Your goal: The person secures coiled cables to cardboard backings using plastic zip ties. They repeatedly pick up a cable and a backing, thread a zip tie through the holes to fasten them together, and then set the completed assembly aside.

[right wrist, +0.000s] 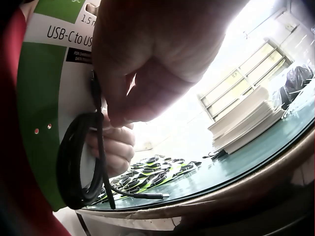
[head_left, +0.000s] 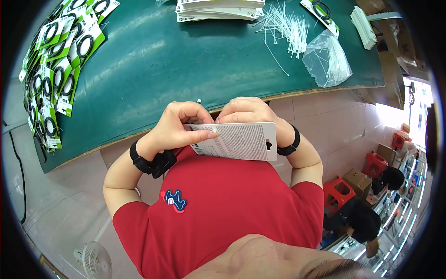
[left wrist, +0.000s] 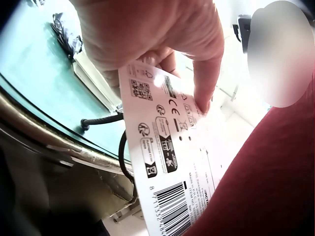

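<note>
I hold a white packaging card [head_left: 246, 142] against my chest, just short of the table edge, printed back facing up. My left hand [head_left: 179, 123] grips its left end, with one finger [left wrist: 204, 93] pressing on the printed back [left wrist: 167, 162]. My right hand [head_left: 246, 111] curls over the top edge. In the right wrist view the card's green and white front [right wrist: 44, 98] reads "USB-C". My right hand [right wrist: 157, 54] pinches a coiled black cable [right wrist: 74, 162] against it. Left-hand fingers [right wrist: 115, 147] show behind the coil. A loop of the cable [left wrist: 123, 157] hangs below the card.
The green table mat [head_left: 186, 60] carries a spread of packaged cables [head_left: 55, 69] at the left, a stack of cards [head_left: 218, 9], loose white ties [head_left: 288, 25] and a clear bag [head_left: 327, 58]. Red stools [head_left: 339, 190] and seated people are on the floor at the right, and a fan [head_left: 95, 258] stands at the lower left.
</note>
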Demonstrator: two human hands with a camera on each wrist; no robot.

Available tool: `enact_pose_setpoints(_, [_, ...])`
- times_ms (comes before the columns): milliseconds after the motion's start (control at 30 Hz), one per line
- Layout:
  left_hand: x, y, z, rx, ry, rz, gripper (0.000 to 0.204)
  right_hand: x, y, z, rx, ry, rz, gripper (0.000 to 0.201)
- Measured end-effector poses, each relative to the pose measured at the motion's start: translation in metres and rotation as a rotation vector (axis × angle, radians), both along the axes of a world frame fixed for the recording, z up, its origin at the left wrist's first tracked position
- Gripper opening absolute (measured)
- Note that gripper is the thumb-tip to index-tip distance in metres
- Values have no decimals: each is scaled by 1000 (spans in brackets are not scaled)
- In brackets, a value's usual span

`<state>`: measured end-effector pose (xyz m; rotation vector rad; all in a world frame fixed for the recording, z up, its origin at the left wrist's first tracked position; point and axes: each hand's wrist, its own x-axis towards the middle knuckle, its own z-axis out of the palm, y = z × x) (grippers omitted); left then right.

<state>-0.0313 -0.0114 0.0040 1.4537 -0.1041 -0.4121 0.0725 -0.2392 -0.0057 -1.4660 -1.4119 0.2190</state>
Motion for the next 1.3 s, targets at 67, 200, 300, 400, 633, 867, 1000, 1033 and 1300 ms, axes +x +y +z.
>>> enact_pose_setpoints(67, [0, -1, -1, -45, 69, 30, 18, 1, 1, -3, 0, -7, 10, 24])
enact_pose_setpoints(200, [2, -1, -3, -75, 81, 41, 20, 3, 2, -4, 8, 18, 8, 26])
enact_pose_setpoints(300, [4, -1, -3, -65, 151, 42, 20, 4, 2, -5, -61, 144, 15, 24])
enact_pose_setpoints(400, [8, -1, -1, -63, 208, 47, 20, 3, 2, -14, -89, 191, -4, 25])
enact_pose_setpoints(633, [6, 0, 0, -91, 250, 52, 20, -2, -3, -10, -141, 204, -44, 25])
enact_pose_setpoints(867, [3, 2, -5, -117, 182, 44, 21, -3, -2, -6, -104, 180, -60, 24])
enact_pose_setpoints(1000, [3, 3, -7, -127, 163, 27, 20, -2, -1, -7, -81, 121, -59, 23])
enact_pose_setpoints(1033, [3, 3, -8, -127, 162, 26, 20, -2, -1, -6, -76, 117, -58, 23])
enact_pose_setpoints(1300, [1, 5, -11, -135, 109, 10, 19, -4, 2, -5, -32, 68, -87, 22])
